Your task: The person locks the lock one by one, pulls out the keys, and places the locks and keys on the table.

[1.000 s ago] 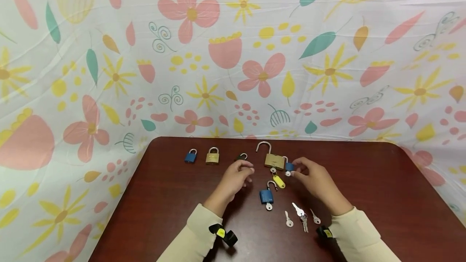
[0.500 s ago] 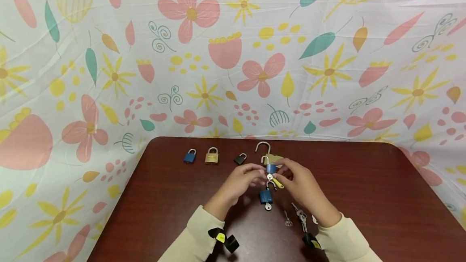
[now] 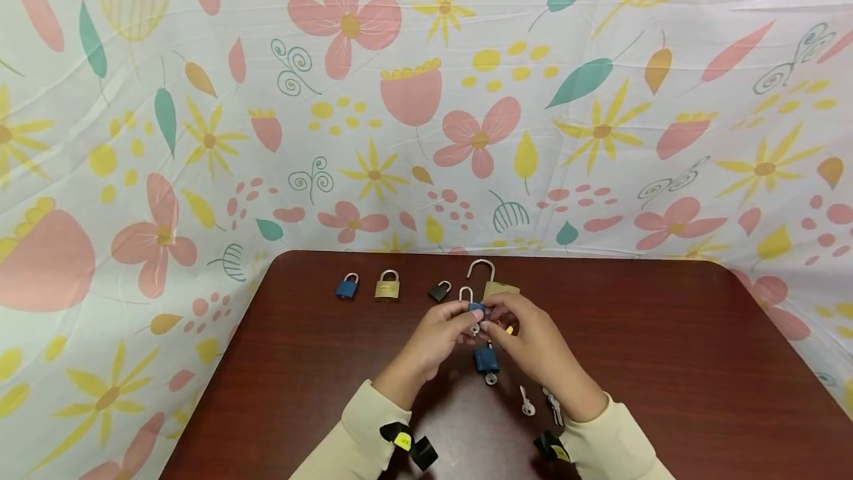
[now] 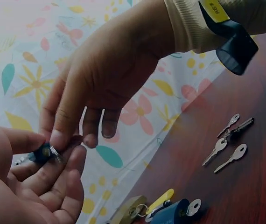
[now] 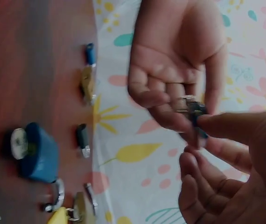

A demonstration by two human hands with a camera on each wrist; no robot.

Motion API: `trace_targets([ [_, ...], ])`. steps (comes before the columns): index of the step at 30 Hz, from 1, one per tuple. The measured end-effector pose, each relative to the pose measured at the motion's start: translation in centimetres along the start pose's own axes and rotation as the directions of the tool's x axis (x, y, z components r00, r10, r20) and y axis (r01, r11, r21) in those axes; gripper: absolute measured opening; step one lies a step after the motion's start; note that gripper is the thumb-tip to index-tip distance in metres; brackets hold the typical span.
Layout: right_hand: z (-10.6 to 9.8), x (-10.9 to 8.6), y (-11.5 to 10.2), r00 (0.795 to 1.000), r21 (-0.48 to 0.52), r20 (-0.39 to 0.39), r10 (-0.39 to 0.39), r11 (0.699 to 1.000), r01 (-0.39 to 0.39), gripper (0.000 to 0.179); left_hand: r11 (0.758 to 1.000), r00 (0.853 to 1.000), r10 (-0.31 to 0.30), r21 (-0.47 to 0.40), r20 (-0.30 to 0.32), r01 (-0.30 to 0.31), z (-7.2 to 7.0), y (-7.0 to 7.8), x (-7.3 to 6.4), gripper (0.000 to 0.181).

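Observation:
A small blue padlock (image 3: 476, 307) is held up between both hands over the table. Its shackle stands raised and a key (image 3: 475, 329) hangs at its lower end. My left hand (image 3: 433, 339) grips it, thumb across the body. From the other side, the right hand (image 3: 533, 335) pinches it with thumb and fingertips; the right wrist view shows that thumb pressed on the padlock (image 5: 198, 110). Just below the hands lies a larger blue padlock (image 3: 486, 359) with a key in it. Behind them is a big brass padlock (image 3: 498, 289) with its shackle open, partly hidden by the right hand.
Along the back edge of the brown table (image 3: 300, 376) stand another blue padlock (image 3: 346, 287), a brass padlock (image 3: 387, 287) and a black padlock (image 3: 440, 290). Several loose keys (image 4: 231, 157) lie by the right forearm. A yellow key tag (image 4: 160, 201) sits beside the larger blue padlock.
The right hand has brought the small blue padlock leftward from beside the big brass padlock to the left hand. My left hand has taken hold of it with thumb and fingers.

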State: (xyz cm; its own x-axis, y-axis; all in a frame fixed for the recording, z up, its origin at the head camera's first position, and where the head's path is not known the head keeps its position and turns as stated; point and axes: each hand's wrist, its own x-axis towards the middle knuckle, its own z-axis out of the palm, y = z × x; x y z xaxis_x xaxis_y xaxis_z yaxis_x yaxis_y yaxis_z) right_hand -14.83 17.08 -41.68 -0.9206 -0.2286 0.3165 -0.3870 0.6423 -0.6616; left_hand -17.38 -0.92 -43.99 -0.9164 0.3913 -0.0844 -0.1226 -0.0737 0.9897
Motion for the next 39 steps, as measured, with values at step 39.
trace_targets([
  [39,0.9,1.7,-1.0,0.991,0.347,-0.054,0.122,0.933,-0.096,0.017,0.996,0.993,0.031,0.084,0.112,-0.041,0.2,0.9,-0.7,0.029],
])
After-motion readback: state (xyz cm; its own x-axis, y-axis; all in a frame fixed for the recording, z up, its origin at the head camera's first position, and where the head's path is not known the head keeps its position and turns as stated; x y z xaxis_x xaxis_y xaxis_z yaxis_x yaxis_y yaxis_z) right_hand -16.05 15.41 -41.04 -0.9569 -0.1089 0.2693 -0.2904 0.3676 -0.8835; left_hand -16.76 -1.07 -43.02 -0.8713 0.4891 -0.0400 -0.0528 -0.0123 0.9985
